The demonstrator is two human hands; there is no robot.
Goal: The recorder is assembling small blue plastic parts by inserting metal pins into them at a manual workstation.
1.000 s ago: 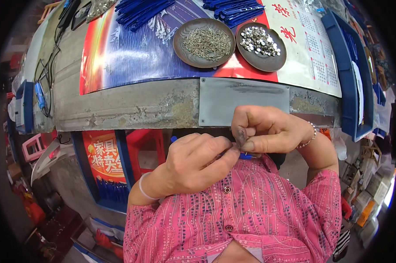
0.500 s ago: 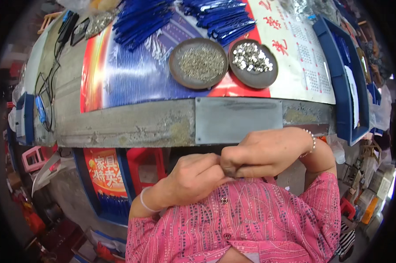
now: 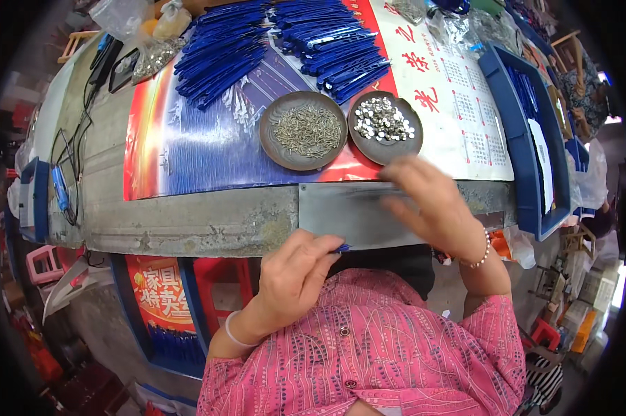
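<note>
A red stool point(image 3: 202, 279) stands beside the stained grey table point(image 3: 181, 234).

The head fisheye looks down, seemingly close, over the bench point(image 3: 188, 227).

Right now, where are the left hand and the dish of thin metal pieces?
Left hand point(image 3: 290, 274), head view: back of the hand.
Dish of thin metal pieces point(image 3: 274, 153), head view: bare lower-left edge.

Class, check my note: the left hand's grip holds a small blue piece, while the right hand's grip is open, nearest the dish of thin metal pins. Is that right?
Not quite: the right hand's grip is nearest the dish of shiny round pieces, not the dish of thin metal pins, as the head view shows. The rest stands.
</note>
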